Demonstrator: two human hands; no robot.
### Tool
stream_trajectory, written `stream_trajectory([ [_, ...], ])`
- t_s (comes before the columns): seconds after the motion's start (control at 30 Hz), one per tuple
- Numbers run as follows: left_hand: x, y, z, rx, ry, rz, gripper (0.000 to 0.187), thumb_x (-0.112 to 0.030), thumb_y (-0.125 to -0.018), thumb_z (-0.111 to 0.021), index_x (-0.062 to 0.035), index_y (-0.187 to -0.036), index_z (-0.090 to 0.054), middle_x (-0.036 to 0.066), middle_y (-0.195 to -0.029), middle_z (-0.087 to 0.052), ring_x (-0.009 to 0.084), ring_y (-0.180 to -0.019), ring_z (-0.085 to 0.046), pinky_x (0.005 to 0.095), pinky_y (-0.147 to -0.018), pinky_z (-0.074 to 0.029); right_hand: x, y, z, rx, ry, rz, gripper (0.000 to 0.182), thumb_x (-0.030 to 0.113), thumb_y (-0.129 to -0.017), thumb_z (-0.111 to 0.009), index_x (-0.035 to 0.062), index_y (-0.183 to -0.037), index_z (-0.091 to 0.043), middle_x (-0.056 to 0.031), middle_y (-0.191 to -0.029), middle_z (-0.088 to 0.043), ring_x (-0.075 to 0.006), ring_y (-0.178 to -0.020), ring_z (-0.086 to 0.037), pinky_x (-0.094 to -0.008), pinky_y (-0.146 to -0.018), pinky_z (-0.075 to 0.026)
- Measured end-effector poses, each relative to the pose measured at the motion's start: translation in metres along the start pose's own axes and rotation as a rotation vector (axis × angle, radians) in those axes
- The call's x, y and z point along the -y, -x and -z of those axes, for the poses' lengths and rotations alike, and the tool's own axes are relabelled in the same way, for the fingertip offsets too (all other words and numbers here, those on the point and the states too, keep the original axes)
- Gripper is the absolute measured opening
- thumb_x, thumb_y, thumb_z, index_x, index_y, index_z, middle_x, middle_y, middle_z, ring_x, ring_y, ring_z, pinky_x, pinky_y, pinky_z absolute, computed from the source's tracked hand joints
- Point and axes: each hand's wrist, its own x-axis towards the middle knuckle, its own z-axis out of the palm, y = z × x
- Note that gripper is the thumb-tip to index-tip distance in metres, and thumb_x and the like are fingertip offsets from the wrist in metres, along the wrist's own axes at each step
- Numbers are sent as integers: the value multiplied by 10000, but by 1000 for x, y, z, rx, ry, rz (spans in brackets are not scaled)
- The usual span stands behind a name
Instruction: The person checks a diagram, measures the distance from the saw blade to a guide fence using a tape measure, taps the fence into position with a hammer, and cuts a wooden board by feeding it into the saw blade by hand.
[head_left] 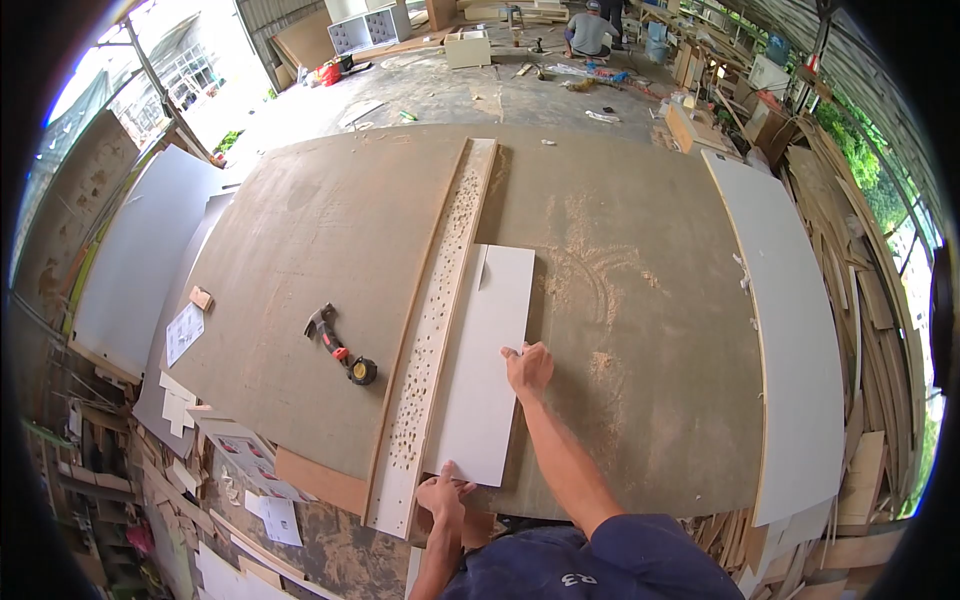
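Observation:
A white rectangular panel (490,350) lies on the brown work table (660,420), its left edge along a long strip full of holes (430,340). At the panel's near left corner is my left hand (445,492), its fingers spread over the edge. My right hand (530,368) is closed at the panel's right edge, pinching something too small to make out. Near the panel's far end lies a thin white sliver (483,268). Left of the strip are a hammer (328,335) and a tape measure (362,371).
Sawdust (600,270) is scattered right of the panel. A long white board (785,330) runs down the table's right side. A paper sheet (185,332) and a small wood block (201,298) lie at the left edge. A person (590,35) crouches far behind.

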Motion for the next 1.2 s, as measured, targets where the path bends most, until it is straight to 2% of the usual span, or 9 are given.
stream_trajectory([
  [0.37, -1, -17, -21, -4, -21, -5, 288, -82, -922, -715, 107, -897, -500, 235, -778, -631, 326, -550, -671, 409, -474, -638, -9, -28, -23, 9, 43, 23, 565, 444, -776, -828, -16, -1016, -604, -181, -1060, -679, -377, -1082, -592, -491, -947, -468],
  [0.73, -11, -24, -50, -2, -13, -12, 284, -70, -924, -705, 141, -923, -515, 247, -805, -650, 326, -559, -683, 394, -452, -629, -8, -57, -36, -61, 42, 26, 554, 468, -766, -824, 12, -1003, -614, -170, -1060, -666, -361, -1102, -586, -492, -951, -472],
  [0.77, -12, -25, -53, -1, -2, -16, 275, -54, -915, -713, 122, -880, -505, 243, -788, -641, 320, -548, -673, 400, -439, -623, -7, -60, -36, -69, 25, 16, 549, 467, -762, -828, 17, -997, -618, -166, -1049, -664, -358, -1100, -587, -490, -947, -477],
  [0.9, -16, -28, -63, -6, -5, -14, 281, -46, -908, -725, 105, -815, -508, 230, -751, -631, 310, -524, -658, 403, -424, -614, -1, -72, -34, -26, 19, -30, 556, 468, -756, -832, 16, -1010, -632, -166, -1044, -666, -354, -1099, -597, -486, -940, -487],
  [1.0, -17, -31, -69, -12, 7, -15, 293, -47, -902, -734, 116, -828, -502, 227, -758, -632, 312, -512, -652, 404, -418, -610, 0, -78, -36, -88, 69, 24, 566, 465, -752, -837, 4, -1023, -651, -178, -1049, -680, -360, -1079, -615, -486, -919, -504],
  [1.07, -23, -28, -77, -27, 1, -17, 298, -47, -900, -737, 121, -835, -500, 230, -764, -631, 313, -511, -650, 403, -416, -608, 6, -80, -28, -74, 35, 5, 521, 418, -740, -841, -22, -972, -683, -219, -1037, -689, -387, -1037, -645, -486, -906, -516],
  [1.2, -19, -38, -84, -36, 13, -29, 317, -47, -893, -746, 133, -854, -487, 243, -790, -624, 320, -508, -647, 401, -404, -600, 11, -87, -29, -84, 6, -30, 536, 436, -739, -839, -9, -982, -666, -204, -1021, -684, -385, -1054, -633, -486, -919, -507],
])
